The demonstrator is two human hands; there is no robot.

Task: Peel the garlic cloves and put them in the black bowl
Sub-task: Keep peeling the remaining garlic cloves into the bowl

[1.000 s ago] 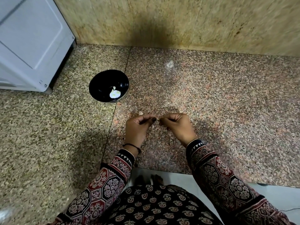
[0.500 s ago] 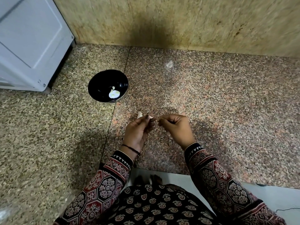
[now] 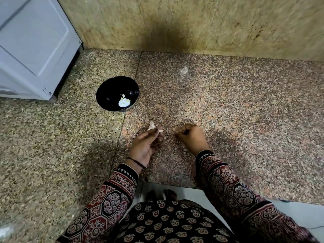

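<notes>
Peeling step in hand: L hand [image 3: 146, 148] pinches garlic clove [image 3: 159, 131] at its fingertips, with loose skin flap [image 3: 151, 125] sticking up off it. R hand [image 3: 192, 137] is just beside, apart from the clove, fingers curled in. Can't tell if it pinches a skin scrap. Up-left on granite counter [image 3: 228, 111] sits black bowl [image 3: 107, 88], near L hand, w/ peeled cloves [image 3: 124, 102] inside. Judged: clove not fully bare yet. Next: R hand pinches flap, strips the rest, then clove goes into bowl.
</notes>
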